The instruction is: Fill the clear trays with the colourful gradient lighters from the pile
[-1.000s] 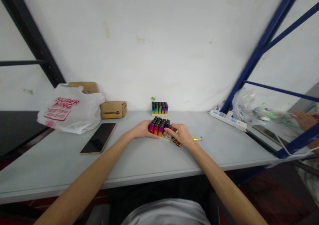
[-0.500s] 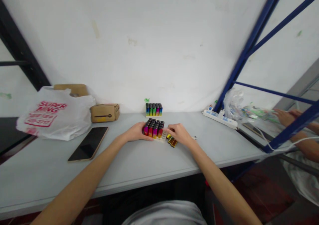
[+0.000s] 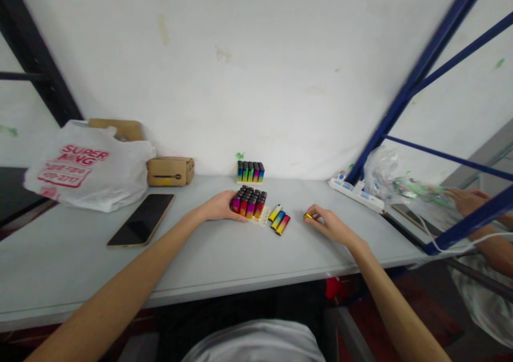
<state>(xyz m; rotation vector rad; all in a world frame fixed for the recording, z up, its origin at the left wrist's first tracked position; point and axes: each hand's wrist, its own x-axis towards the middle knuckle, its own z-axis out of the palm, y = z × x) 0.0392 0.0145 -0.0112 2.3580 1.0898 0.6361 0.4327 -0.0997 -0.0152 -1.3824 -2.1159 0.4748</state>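
Note:
Several upright lighters (image 3: 249, 202) in pink, red and orange with black tops stand in a pale tray (image 3: 262, 217), whose right end has bare slots. My left hand (image 3: 220, 208) is closed around the left side of this group, thumb along the front. Right of the tray, three lighters (image 3: 279, 221) lie flat, coloured yellow, blue and red. Farther right, just over the table, my right hand (image 3: 326, 224) pinches a lighter (image 3: 308, 217); only its shiny gold end shows, the rest hidden by fingers.
A second filled lighter tray (image 3: 250, 173) stands against the wall. Leftward are a phone (image 3: 142, 220), a cardboard box (image 3: 170, 171) and a white plastic bag (image 3: 92, 169). A power strip (image 3: 356, 195) and blue frame (image 3: 401, 100) stand right, with another person's hands (image 3: 471, 201) beyond.
My right hand has moved right, away from the tray, with a lighter in its fingers. The three flat lighters now show fully. My left hand stays at the tray; the view has shifted slightly.

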